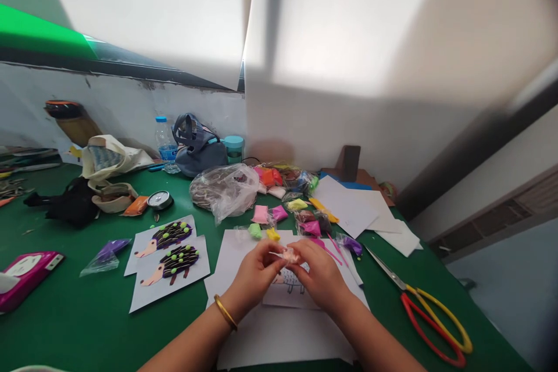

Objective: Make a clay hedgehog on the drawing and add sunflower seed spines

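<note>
Between the fingertips of both hands is a small clear plastic packet of peach-coloured clay. My left hand, with a gold bangle on its wrist, pinches it from the left. My right hand pinches it from the right. Below them lies a card with a line-drawn hedgehog, partly covered by my hands, on larger white sheets. Just beyond are bagged clay pieces: green, yellow, pink and magenta. Pink tool sticks lie by my right hand.
Two finished hedgehog pictures lie left on the green table, near a purple clay packet and magenta wipes pack. Large scissors rest open at right. A plastic bag, bottle and blue bag stand behind.
</note>
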{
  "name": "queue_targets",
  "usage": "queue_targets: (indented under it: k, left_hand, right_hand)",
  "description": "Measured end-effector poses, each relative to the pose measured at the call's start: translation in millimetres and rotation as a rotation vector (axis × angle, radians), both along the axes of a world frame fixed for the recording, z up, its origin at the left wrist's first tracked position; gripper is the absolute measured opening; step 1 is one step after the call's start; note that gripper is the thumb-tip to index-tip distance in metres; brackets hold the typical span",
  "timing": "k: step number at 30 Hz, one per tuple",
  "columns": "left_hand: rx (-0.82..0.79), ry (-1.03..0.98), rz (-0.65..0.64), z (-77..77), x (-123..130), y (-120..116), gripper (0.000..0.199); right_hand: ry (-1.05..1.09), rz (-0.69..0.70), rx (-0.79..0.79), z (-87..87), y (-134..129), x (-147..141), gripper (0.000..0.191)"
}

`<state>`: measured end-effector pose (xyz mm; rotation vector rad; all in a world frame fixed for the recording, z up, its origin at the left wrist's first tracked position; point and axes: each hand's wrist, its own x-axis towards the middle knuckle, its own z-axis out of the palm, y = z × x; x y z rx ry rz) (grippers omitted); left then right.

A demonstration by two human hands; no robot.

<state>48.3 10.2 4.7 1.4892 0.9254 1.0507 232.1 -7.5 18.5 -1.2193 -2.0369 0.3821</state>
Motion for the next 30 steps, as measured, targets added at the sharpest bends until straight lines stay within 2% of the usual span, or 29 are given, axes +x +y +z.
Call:
queue_targets:
  k: [3,5,9,16,20,26,30]
  left_hand:
    - [0.33,0.262,-0.023,4.0,-5.5,-2.0,0.017]
    - [0.426,0.374,-0.022,7.8,-7.9,-3.2,0.02]
    - [0.425,0.514,-0.018,12.0,-6.8,-4.2,0.018]
    - [0.2,0.576,-0.047,7.8,1.1,-3.1,0.01]
    - [0.272,0.601,-0.032,11.9,0.4,-4.6,0.012]
    - [0.45,0.822,-0.098,19.7,-1.9,-6.0,0.017]
    - [0.463,0.876,-0.108,17.3,-0.1,-5.5,0.023]
  right_hand:
    - [-0.013,-0.011,0.014,0.1,-5.3,-0.9,0.009]
    - [-0.018,-0.024,0.013,0.7,-8.5,-0.7,0.007]
    - [-0.06,-0.048,0.058,0.0,-11.9,1.2,0.008]
    - [-0.152,-0.005,0.149,-6.1,-12.5,3.2,0.01]
    - [-0.174,-0.009,0.163,-5.4,-12.9,3.0,0.013]
    - [-0.245,-0.01,0.173,-4.6,-14.6,1.5,0.017]
    - [-0.296,-0.011,0.15,-4.1,-14.9,0.7,0.02]
